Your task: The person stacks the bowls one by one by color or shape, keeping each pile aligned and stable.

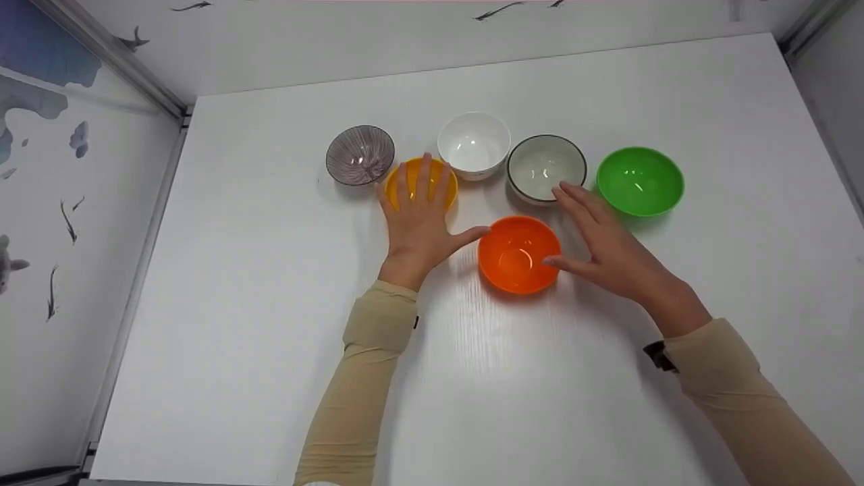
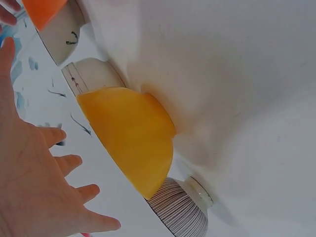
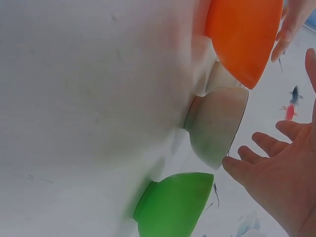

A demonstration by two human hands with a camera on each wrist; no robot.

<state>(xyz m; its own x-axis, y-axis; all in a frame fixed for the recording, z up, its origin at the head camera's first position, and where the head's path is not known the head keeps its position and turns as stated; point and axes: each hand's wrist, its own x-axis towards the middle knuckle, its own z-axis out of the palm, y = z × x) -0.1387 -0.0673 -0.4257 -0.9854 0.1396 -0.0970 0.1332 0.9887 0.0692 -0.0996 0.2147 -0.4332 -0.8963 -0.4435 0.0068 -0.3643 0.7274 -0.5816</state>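
My left hand spreads its fingers above the yellow bowl, covering part of it in the head view; its thumb points toward the orange bowl. In the left wrist view the palm hovers over the yellow bowl's rim, apart from it. My right hand is held with straight fingers above the gap between the orange bowl and the dark-rimmed pale bowl. Its thumb overlaps the orange bowl's right edge. In the right wrist view the fingers show beside the pale bowl's rim. Neither hand holds anything.
A purple-striped bowl stands at the left of the group, a white bowl at the back, and a green bowl at the right. All sit upright on a white table with panels behind and at the sides.
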